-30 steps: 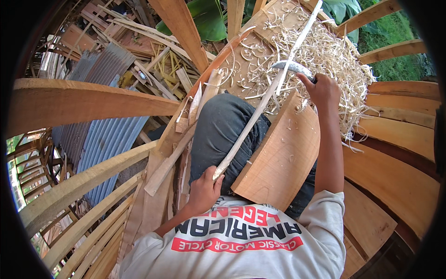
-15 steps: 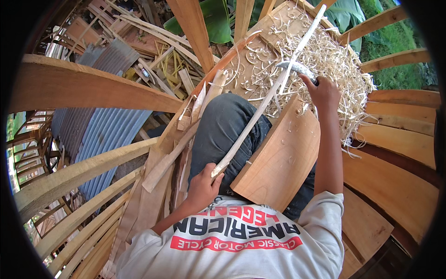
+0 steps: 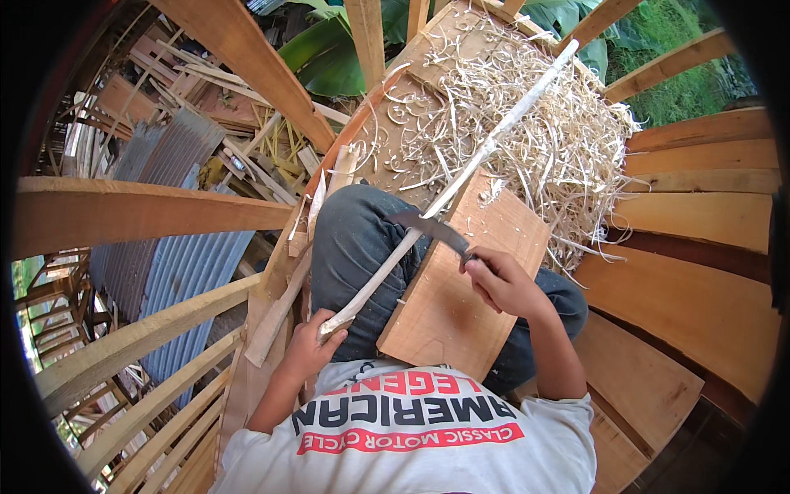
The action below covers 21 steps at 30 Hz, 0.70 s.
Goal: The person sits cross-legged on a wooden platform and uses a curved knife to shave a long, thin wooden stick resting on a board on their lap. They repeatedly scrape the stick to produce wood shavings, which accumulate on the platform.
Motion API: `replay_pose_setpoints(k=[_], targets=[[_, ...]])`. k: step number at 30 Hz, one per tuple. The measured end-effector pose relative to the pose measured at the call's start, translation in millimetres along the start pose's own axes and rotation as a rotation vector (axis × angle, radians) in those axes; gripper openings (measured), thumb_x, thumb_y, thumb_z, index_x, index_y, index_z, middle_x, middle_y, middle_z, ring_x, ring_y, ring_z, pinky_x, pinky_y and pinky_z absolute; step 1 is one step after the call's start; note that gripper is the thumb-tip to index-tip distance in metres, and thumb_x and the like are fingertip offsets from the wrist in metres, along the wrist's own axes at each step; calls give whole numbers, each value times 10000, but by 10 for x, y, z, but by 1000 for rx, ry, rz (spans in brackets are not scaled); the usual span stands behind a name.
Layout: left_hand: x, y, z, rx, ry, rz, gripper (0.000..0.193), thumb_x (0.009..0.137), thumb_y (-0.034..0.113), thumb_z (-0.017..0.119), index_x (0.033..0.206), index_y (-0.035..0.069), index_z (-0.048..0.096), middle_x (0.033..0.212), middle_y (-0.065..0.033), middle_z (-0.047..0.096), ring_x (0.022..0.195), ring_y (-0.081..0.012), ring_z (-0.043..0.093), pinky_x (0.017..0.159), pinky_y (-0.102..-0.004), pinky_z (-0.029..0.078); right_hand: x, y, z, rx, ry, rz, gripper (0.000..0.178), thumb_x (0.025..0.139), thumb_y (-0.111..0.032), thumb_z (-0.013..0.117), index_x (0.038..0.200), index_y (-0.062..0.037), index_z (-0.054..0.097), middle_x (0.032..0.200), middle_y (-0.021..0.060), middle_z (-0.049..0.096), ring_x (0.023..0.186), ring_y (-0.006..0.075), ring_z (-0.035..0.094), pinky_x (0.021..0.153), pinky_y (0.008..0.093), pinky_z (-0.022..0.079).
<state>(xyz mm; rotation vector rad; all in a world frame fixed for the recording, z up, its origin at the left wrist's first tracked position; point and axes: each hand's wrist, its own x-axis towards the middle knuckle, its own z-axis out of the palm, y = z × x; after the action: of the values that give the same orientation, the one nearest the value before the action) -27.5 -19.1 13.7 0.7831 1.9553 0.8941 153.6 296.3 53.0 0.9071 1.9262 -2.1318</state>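
A long pale whittled stick [image 3: 514, 115] slants across my thighs, from near my belly up over the pile of shavings. My left hand [image 3: 311, 352] is closed round its near end. In my right hand [image 3: 500, 284] is the dark handle of a knife with a curved blade [image 3: 440, 233]. That blade lies across the stick at about its middle, over my knee. Beneath my right hand, a thick wooden board [image 3: 469, 305] rests on my lap, and the stick passes over its far corner.
Curly wood shavings [image 3: 568, 173] cover the planking ahead. Upright timber ribs [image 3: 148, 216] and side planks [image 3: 691, 288] curve round me. Loose wood strips [image 3: 280, 309] lie beside my left leg. Beyond the left side are corrugated metal sheets [image 3: 193, 272] and scrap wood.
My right hand has drawn the knife back toward me along the stick, from over the shavings to above my knee. My left hand still grips the near end. The view has shifted slightly.
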Motion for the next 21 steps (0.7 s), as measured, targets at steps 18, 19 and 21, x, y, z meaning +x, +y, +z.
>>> replay_pose_setpoints(k=[18,19,21], targets=[[77,-2,27,91,-22,-55,240,843,205,678,928,22,549,751,-185,645,740,-350,668,628,-366,489,10,-22,-153,212,346,-27,237,966,-233,498,940,-10,576,538,-28,459,365,49,404,331,222,309],[77,-15,66,76,-12,-44,242,844,206,678,930,22,546,750,-186,644,738,-350,667,630,-364,489,-39,-22,-112,98,82,8,231,968,-227,498,933,-11,574,541,-25,463,357,49,396,323,217,297],[57,-23,69,60,1,-27,247,846,209,677,933,21,540,748,-188,642,735,-348,666,633,-362,489,-15,44,-99,-19,201,-163,225,982,-211,461,895,-23,551,500,-12,451,330,53,358,319,196,277]])
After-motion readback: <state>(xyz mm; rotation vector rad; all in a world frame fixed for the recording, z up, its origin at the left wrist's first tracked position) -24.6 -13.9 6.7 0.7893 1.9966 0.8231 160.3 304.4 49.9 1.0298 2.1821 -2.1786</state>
